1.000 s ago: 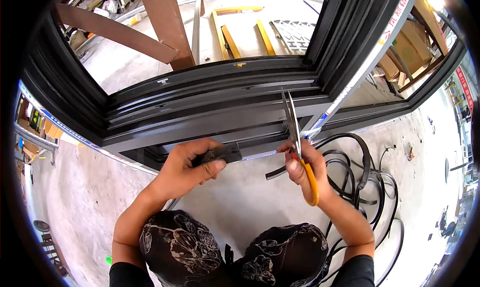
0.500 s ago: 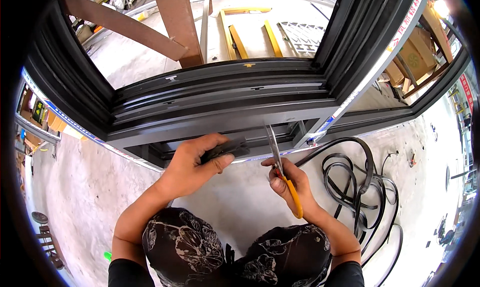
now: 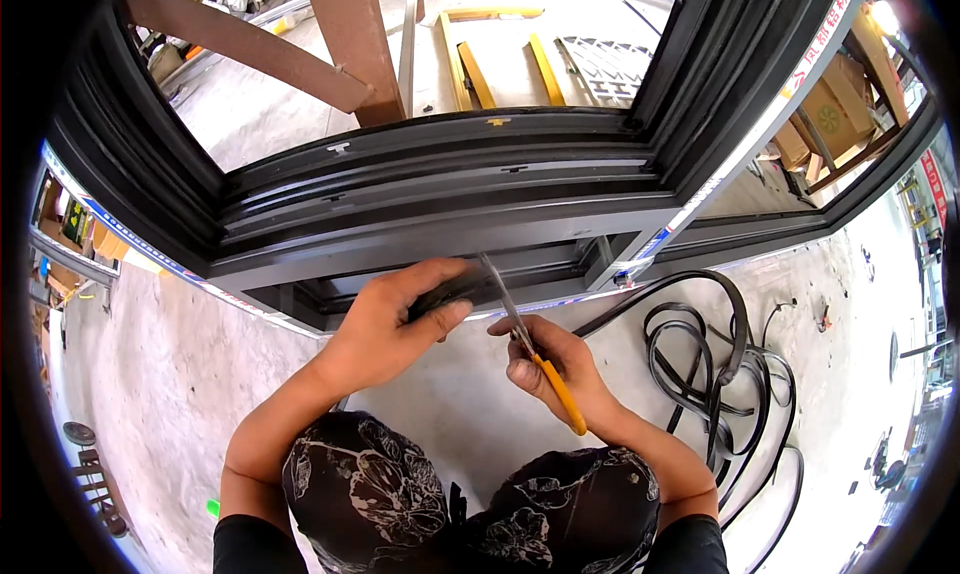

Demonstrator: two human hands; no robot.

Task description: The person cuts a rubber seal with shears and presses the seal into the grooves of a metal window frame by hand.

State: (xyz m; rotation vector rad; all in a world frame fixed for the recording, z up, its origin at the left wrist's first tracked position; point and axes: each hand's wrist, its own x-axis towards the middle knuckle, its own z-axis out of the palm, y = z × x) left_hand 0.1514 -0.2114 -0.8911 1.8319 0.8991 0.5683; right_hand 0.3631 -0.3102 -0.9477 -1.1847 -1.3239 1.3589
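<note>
Between the thumb and fingers of my left hand (image 3: 385, 319) is a short bunch of black rubber strip (image 3: 445, 296), its far end blurred. My right hand (image 3: 560, 369) is closed round a pair of scissors (image 3: 556, 386) with yellow-orange handles, the metal blades pointing up and away. The blade tips lie beside the end of the strip; whether they touch it I cannot tell. Both hands are just in front of the lower rail of a dark grey window frame (image 3: 440, 236), which stands upright before me.
Loose coils of black rubber strip (image 3: 735, 374) lie on the concrete floor (image 3: 170, 374) to my right. Beyond the frame are brown steel beams (image 3: 352, 44), yellow bars (image 3: 546, 69) and a white lattice panel (image 3: 610, 66). A cardboard box (image 3: 838, 109) sits at the far right.
My right hand has moved left with the scissors, bringing the blades close to the strip in my left hand. My left hand has stayed nearly in place.
</note>
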